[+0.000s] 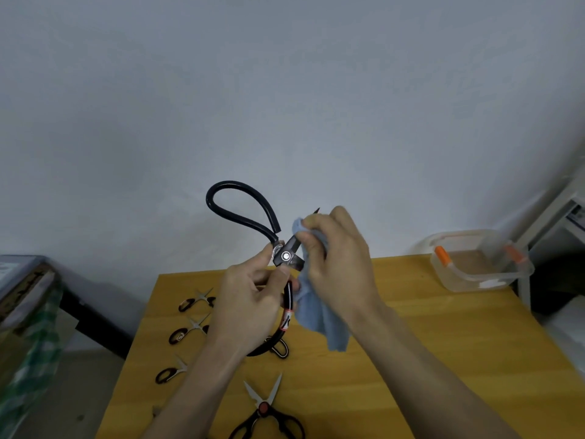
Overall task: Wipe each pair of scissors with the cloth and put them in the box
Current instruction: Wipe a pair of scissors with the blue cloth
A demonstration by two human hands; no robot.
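Note:
My left hand (250,299) grips a large pair of black-handled scissors (240,210) near the pivot, held up above the table with one handle loop pointing up. My right hand (335,258) holds a blue cloth (319,315) wrapped round the blades, whose dark tip pokes out above my fingers. The rest of the cloth hangs down. A clear plastic box (481,261) with orange clips stands open at the table's far right corner.
On the yellow wooden table (411,343) lie several small scissors in a column at the left (196,301) (188,331) (171,370). A black-handled pair with a red pivot (264,410) lies open near the front edge. A white shelf stands at the right.

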